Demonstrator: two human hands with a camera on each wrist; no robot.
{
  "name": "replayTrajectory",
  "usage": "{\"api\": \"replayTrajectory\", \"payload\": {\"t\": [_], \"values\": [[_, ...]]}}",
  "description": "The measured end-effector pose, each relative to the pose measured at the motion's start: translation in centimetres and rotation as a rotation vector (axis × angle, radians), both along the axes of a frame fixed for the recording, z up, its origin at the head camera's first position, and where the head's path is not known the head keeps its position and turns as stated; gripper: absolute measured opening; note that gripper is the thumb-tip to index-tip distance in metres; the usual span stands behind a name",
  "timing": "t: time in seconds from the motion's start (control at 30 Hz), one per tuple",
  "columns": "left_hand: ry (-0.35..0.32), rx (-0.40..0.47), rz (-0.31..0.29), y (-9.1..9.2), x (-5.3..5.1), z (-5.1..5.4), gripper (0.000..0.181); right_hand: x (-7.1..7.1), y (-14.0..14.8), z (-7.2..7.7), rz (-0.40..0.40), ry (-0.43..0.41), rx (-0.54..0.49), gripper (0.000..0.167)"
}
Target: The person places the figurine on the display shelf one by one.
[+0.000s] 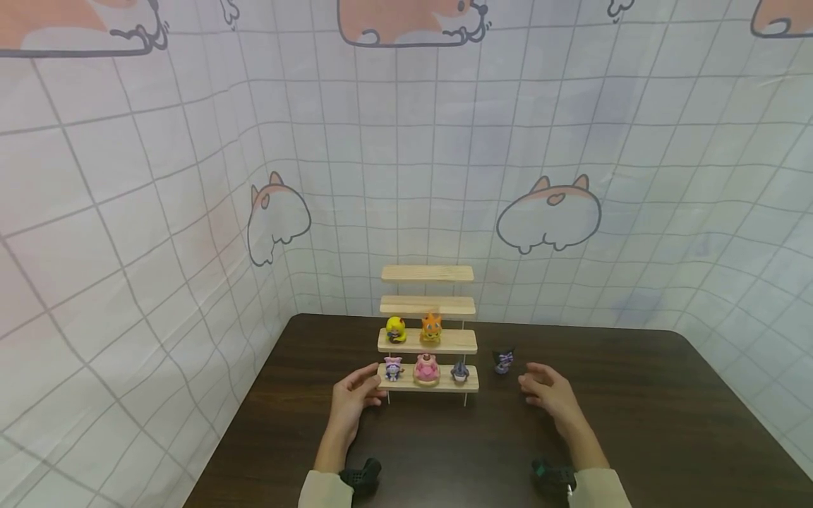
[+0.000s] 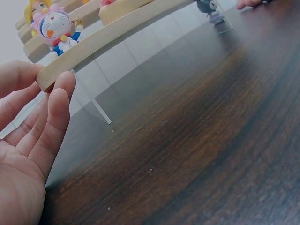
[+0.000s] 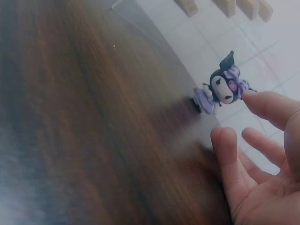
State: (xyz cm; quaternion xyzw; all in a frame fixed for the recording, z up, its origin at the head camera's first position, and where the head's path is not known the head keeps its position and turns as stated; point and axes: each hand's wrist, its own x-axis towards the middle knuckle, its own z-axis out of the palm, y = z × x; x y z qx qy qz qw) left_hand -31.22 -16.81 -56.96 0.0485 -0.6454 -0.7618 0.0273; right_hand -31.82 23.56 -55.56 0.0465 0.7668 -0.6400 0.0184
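A wooden stepped display stand (image 1: 394,382) stands on the table, and my left hand (image 1: 351,402) pinches the left end of its lowest step, thumb above and fingertips below. On that step sit a pink-and-blue figurine (image 1: 393,369), a pink figurine (image 1: 427,368) and a grey one (image 1: 460,372). One step higher are a yellow-haired figurine (image 1: 396,329) and an orange one (image 1: 431,328). Right of the stand, a black-and-purple figurine (image 3: 206,96) stands upright on the table. My right hand (image 1: 551,395) is just right of it, fingers loosely bent and holding nothing.
The two upper steps, including the top step (image 1: 428,273), bear no figurines. Thin clear legs (image 2: 101,110) support the stand. The dark wood table (image 1: 635,409) reaches back to a gridded cloth backdrop (image 1: 432,176), with more cloth at both sides.
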Motion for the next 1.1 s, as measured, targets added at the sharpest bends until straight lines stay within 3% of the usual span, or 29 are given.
{"api": "replayTrajectory", "payload": {"t": [0.43,1.1], "values": [[-0.004,-0.001,0.000,-0.1,-0.1,0.0,0.042,-2.3,-0.1,-0.2,0.055,-0.029,0.069,0.068],[0.003,0.005,-0.001,0.0,-0.1,0.0,0.040,-3.9,-1.1,-0.1,0.067,-0.062,0.111,0.071]]}}
